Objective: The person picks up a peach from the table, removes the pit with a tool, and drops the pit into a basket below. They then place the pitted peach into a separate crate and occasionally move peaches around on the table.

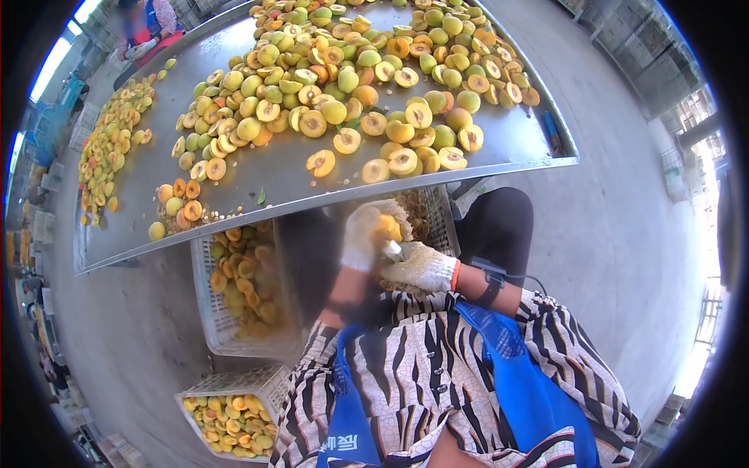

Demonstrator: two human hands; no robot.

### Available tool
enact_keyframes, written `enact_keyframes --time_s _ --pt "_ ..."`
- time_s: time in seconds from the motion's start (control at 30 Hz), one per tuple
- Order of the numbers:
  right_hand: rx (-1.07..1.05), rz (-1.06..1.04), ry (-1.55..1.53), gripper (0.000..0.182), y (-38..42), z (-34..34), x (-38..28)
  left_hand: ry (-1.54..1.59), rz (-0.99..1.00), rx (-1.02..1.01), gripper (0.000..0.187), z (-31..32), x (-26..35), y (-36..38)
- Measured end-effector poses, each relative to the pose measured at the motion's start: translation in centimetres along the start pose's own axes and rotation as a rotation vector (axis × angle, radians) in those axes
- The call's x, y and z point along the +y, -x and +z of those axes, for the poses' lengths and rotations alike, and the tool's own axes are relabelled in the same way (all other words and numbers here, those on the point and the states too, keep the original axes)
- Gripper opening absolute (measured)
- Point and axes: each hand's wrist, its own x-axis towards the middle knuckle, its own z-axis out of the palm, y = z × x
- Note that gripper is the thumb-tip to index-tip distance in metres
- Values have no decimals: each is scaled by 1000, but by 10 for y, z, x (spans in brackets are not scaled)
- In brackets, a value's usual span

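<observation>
My left hand (363, 235), in a whitish knit glove, is closed around a yellow-orange fruit (389, 227) below the table's front edge. Just beside it my right hand (422, 267), gloved too, is closed on a small white object (393, 249) that points up against the fruit; the rest of it is hidden. Both hands are close together above my lap. Behind them a crate (441, 221) with brownish contents shows in part. Whole and halved yellow-green fruits (335, 112) lie on the metal table (300, 175) ahead.
A white crate of fruit halves (204, 300) stands left of my legs, and a second filled crate (275, 388) is nearer. More fruit (117, 148) is piled at the table's left. Another person (148, 31) sits beyond the far left corner. Crates (647, 58) are stacked at the right.
</observation>
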Motion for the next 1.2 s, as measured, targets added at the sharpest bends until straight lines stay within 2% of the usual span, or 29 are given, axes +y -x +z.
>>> enact_keyframes --time_s 0.07,0.1,0.17,0.2,0.27,0.3,0.33,0.4,0.43,0.5,0.53,0.57,0.6,0.67,0.73,0.77,0.8,0.87,0.9,1.0,1.03,1.13,1.2 --pt "-96 61 -345 23 1 -1 7 -223 127 -80 38 -26 -17 -6" --pt "-162 248 -737 26 2 -1 5 -257 145 -95 39 -27 -16 -5" --pt "-523 532 -1373 33 3 -12 1 -247 137 -104 41 -27 -15 -2" --pt "-587 508 -1449 33 3 -12 6 -204 111 -100 41 -25 -16 -1" --pt "-713 456 -1604 34 2 -8 18 -149 96 -92 57 -16 -12 1" --pt "-570 495 -1528 35 4 -5 18 -120 87 -87 65 -11 -10 3" --pt "-432 533 -1445 37 6 -1 18 -180 145 -157 61 -11 -9 3" --pt "-308 573 -1333 40 8 1 19 -305 261 -297 52 -11 -4 3" --pt "-320 576 -1304 42 7 -2 24 -348 239 -240 46 -10 0 3" --pt "-656 480 -1535 47 4 -14 38 -434 189 -132 35 -5 7 2" --pt "-837 437 -1616 50 3 -20 42 -368 111 10 33 -7 9 1" --pt "-655 448 -1458 49 4 -27 45 -303 35 151 31 -12 14 0" --pt "-446 396 -1325 42 11 -31 16 -236 -40 292 29 -18 21 -1" --pt "-50 366 -940 30 23 -38 -41 -144 276 364 25 -38 39 4" --pt "131 300 -501 21 22 -38 -40 -226 481 505 26 -64 69 14" --pt "102 374 -611 23 25 -43 -45 -391 524 699 27 -73 86 18" --pt "135 314 -458 22 21 -42 -38 -553 565 894 27 -82 102 22" --pt "197 187 -158 22 9 -30 -16 -1605 634 1073 37 -104 129 33" --pt "227 249 -358 22 11 -32 -27 -1416 636 1091 41 -108 138 26" --pt "289 359 -618 21 5 -40 -32 -1460 466 903 40 -96 138 3" --pt "339 336 -482 22 2 -39 -30 -1474 381 808 43 -88 136 -14" --pt "326 364 -445 23 4 -45 -48 -1591 226 560 54 -101 108 -79" --pt "358 306 -413 27 2 -38 -26 -1717 27 443 63 -79 104 -107"
